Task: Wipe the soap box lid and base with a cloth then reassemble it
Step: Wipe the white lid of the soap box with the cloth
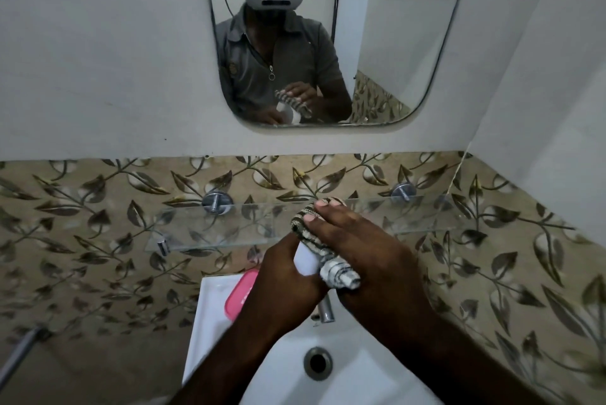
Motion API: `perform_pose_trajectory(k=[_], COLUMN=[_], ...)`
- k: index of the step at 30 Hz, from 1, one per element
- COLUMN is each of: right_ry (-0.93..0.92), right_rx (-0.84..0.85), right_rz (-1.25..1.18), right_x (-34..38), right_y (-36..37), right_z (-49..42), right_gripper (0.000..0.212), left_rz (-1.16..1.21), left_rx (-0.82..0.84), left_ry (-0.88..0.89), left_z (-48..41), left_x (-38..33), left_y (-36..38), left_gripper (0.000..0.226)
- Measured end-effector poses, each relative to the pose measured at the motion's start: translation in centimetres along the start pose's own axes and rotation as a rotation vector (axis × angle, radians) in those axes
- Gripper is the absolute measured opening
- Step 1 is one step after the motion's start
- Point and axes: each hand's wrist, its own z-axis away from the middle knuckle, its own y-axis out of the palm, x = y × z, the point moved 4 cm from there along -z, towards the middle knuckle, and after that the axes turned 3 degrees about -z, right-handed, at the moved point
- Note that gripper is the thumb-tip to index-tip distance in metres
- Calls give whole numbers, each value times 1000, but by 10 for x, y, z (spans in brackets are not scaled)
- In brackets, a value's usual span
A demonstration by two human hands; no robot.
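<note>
now, left hand (288,276) gripping white base (305,262), right hand (367,247) clutching cloth (337,273) against it, pink lid (241,293) on sink (210,306)

brown-striped cloth (311,242), white base (306,263), pink lid (241,295) seemingly

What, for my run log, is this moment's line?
left hand: white base | right hand: cloth on base | pink lid: sink rim

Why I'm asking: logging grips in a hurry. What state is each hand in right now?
Left hand: holding the white soap box part.
Right hand: holding the striped cloth, pressing it against that part.
</note>
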Motion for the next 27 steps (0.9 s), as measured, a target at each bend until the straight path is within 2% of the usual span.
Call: perform_pose_trajectory(k=[4, 6, 9, 10, 13, 14, 16, 18, 19, 20, 23, 25, 27], right_ry=[340, 273, 49, 50, 326, 361, 253, 54, 18, 57, 312, 255, 56], right_rx=[-131, -89, 14, 8, -114, -114, -53, 21, 21, 4, -102, -59, -7], right_rz=[-247, -196, -26, -55, -275, -298, -220, -62, -53, -102, -273, -224, -89], right_x=[-26, -16, 0, -7, -30, -30, -18, -2, -6, -14, -33, -23, -8], right_y=[0, 1, 3, 4, 5, 6, 8, 8, 7, 7, 4, 5, 5], right_z=[-2, -4, -3, -2, -1, -1, -1, 0, 0, 0, -4, -3, 1], right_gripper=[68, 61, 48, 48, 64, 67, 61, 48, 46, 48, 70, 67, 55], left_rz=[-13, -37, 14, 8, -26, -31, -44, -11, 9, 19, 17, -5, -14], left_rx=[-21, -29, -67, -64, -31, -22, -13, -24, -29, -33, -31, -8, -7], left_ry=[-19, -8, -23, -23, -51, -58, -42, -48, -58, -74, -98, -65, -42], left_z=[-1, -3, -3, -3, -1, -1, -1, -2, -1, -1, 0, 0, -1], left_x=[-1, -2, 1, 2, 2, 2, 1, 1, 3, 5, 4, 1, 0], left_y=[0, 1, -3, -3, -3, -3, -1, -1, -2, -1, 0, 1, 0], left_gripper=[43, 36, 23, 27, 44, 46, 36, 23, 24, 27, 37, 40, 31])
